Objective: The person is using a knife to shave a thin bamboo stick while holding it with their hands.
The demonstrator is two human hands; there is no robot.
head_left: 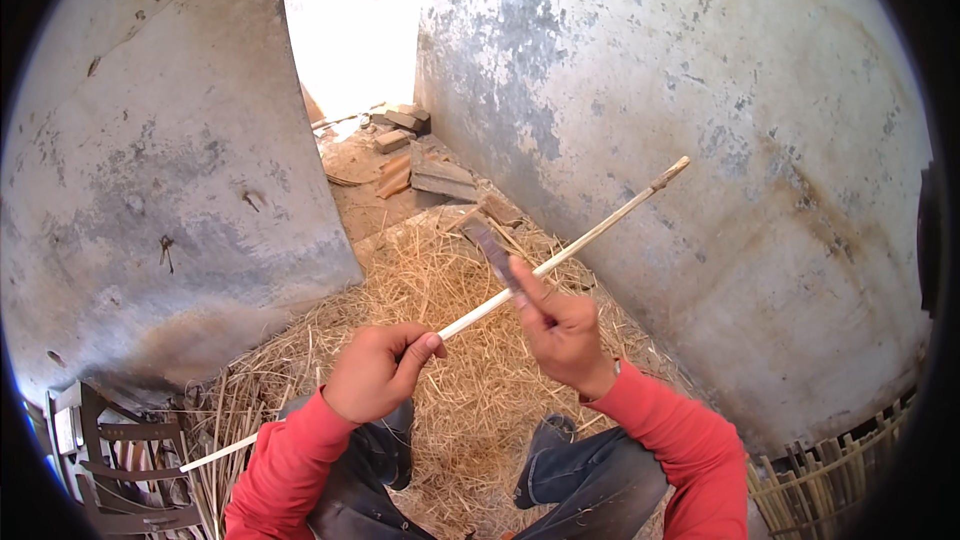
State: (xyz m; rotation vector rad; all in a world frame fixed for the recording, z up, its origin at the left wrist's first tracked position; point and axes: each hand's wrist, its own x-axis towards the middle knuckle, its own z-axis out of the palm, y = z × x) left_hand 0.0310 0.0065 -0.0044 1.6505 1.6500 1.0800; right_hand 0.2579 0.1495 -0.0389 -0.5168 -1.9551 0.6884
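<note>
A long pale stick [600,228] runs slantwise across my lap, from beneath my left forearm up to its darker, rough tip at the right. My left hand [378,368] is closed round it near the middle, thumb on top. My right hand [568,342] grips a flat, dark knife [490,248], its index finger stretched along the blade. The knife lies across the stick, beyond my left hand. Motion smears the blade, and its handle is hidden in my fist.
Straw and shavings [450,420] cover the floor between my knees. A dark chair-like frame [130,460] and several sticks stand at the left. A slatted basket [835,480] is at the lower right. Bricks [440,175] lie by the bright doorway, between worn walls [700,90].
</note>
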